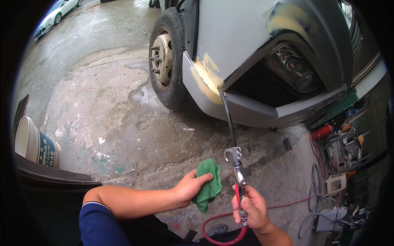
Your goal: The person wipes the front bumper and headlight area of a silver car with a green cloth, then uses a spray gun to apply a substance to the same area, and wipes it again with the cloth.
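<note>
A folded green cloth (pixel 209 184) is gripped in my left hand (pixel 192 187), thumb on top, low in the middle of the view. My right hand (pixel 255 208) is closed around the handle of an air blow gun (pixel 239 174) with a red lever and a hook. Its long dark nozzle points up and away, the tip at the lower corner of a grey vehicle front panel (pixel 242 33). Beside that tip, yellowish filler (pixel 206 76) covers the panel's corner. A red hose (pixel 213 242) runs from the gun's base, looping below and off to the right.
A wheel (pixel 166 61) stands left of the panel, and a headlight (pixel 293 67) sits in its recess. A white bucket (pixel 30 139) lies tilted at the left. Tools and hoses crowd a rack (pixel 344 151) at the right. A white car (pixel 55 16) is far left.
</note>
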`<state>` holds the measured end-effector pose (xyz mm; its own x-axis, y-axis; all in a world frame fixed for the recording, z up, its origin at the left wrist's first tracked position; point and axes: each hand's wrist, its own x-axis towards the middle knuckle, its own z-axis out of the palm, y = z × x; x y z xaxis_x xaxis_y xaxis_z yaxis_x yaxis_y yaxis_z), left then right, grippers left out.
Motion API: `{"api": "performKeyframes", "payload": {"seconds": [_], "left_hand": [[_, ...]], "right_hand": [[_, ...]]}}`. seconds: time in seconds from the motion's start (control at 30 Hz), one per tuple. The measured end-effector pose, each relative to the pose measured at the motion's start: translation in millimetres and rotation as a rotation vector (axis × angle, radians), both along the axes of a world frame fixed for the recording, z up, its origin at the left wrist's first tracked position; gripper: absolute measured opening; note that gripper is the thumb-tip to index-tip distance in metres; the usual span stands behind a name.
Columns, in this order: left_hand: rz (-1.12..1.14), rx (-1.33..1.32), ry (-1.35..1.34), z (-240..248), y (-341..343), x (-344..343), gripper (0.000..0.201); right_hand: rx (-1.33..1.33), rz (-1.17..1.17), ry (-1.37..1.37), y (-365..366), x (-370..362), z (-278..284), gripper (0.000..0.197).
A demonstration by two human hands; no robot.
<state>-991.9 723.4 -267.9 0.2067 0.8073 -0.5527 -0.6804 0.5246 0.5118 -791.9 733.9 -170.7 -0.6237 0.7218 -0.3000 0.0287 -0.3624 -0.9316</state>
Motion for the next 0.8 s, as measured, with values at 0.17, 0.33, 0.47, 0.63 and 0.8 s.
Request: {"api": "performKeyframes", "payload": {"seconds": [0.17, 0.33, 0.47, 0.63, 0.8], "left_hand": [[0.003, 0.004, -0.002, 0, 0, 0, 0.032], [0.001, -0.01, 0.014, 5, 1, 0, 0.032], [0.017, 0.01, 0.01, -2, 0, 2, 0.034], [0.019, 0.008, 0.018, -5, 1, 2, 0.038], [0.03, 0.008, 0.019, -9, 0, 2, 0.037]], "right_hand": [[0.021, -0.003, 0.012, 2, -3, 1, 0.042], [0.035, -0.019, 0.0, 7, -12, -1, 0.041], [0.041, -0.02, 0.024, 14, -24, -1, 0.041], [0.069, -0.02, 0.042, 24, -34, -1, 0.042], [0.082, -0.012, 0.046, 26, -39, 1, 0.041]]}}
